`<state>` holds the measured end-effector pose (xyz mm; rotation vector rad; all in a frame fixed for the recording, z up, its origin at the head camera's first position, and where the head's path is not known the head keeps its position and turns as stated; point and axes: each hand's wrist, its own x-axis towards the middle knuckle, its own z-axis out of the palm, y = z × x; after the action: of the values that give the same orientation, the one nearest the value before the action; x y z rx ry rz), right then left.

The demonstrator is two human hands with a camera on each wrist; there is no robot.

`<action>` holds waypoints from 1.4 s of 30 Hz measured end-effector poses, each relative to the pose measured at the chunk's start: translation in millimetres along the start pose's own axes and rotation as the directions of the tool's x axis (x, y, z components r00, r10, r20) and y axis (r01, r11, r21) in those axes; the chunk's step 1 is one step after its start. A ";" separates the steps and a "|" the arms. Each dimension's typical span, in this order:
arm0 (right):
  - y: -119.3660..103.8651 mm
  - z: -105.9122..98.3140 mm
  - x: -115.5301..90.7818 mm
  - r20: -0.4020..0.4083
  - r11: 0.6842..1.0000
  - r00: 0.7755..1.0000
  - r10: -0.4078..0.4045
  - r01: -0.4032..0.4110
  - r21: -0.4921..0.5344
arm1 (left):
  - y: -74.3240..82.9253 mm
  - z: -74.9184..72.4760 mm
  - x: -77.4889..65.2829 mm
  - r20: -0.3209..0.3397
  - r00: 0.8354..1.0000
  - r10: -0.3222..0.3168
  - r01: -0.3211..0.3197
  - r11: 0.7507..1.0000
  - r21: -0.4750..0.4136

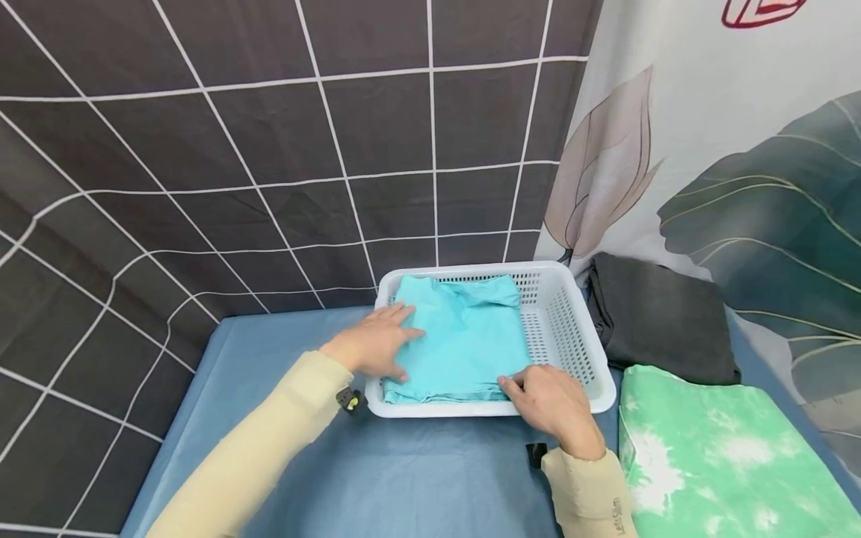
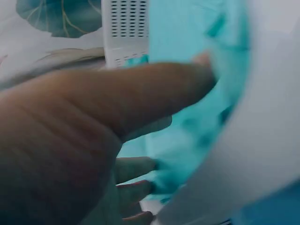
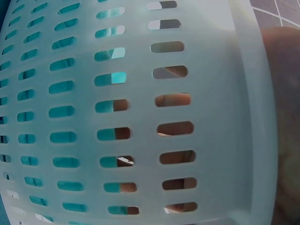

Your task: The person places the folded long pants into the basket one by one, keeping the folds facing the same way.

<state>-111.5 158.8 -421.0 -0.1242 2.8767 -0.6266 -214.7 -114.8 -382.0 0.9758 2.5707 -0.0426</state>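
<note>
A folded turquoise cloth (image 1: 460, 340) lies in a white plastic basket (image 1: 595, 373) with slotted walls, filling its left and middle part. My left hand (image 1: 373, 344) reaches over the basket's left rim, fingers spread and resting on the cloth's left side. In the left wrist view the thumb (image 2: 154, 89) stretches across the cloth. My right hand (image 1: 551, 400) is over the front rim, with its thumb at the cloth's front right corner. Its fingers (image 3: 173, 129) show through the slots, inside the basket wall; I cannot tell whether they pinch the cloth.
The basket stands on a blue-covered surface (image 1: 430, 471), against a dark grid-patterned curtain (image 1: 383, 142). To its right lie a folded dark grey cloth (image 1: 662, 317) and, nearer, a green and white tie-dye cloth (image 1: 733, 448). A leaf-print curtain (image 1: 713, 142) hangs behind them.
</note>
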 end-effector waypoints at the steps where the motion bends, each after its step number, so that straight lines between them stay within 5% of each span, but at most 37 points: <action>1: -0.2 0.3 0.4 0.001 1.000 1.000 -0.002 0.002 0.001 | -1.3 -2.8 -0.5 0.009 1.000 -0.005 0.005 1.000 0.002; 10: -0.5 1.5 0.0 -0.007 1.000 1.000 -0.001 0.001 0.006 | 0.9 -23.8 16.1 0.023 1.000 -0.003 0.002 1.000 0.018; 27: 0.0 0.5 1.1 0.023 1.000 0.999 0.026 -0.027 0.009 | 17.1 -3.5 55.6 0.121 0.976 -0.183 0.177 0.983 0.055; 42: 0.4 -0.8 2.8 0.035 0.999 0.999 0.035 -0.035 -0.007 | 21.4 10.7 60.3 0.104 0.969 -0.224 0.217 0.974 0.070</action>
<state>-114.4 159.2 -420.9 -0.0850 2.8403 -0.6030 -238.4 -62.2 -411.7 0.6821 2.5749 -0.2275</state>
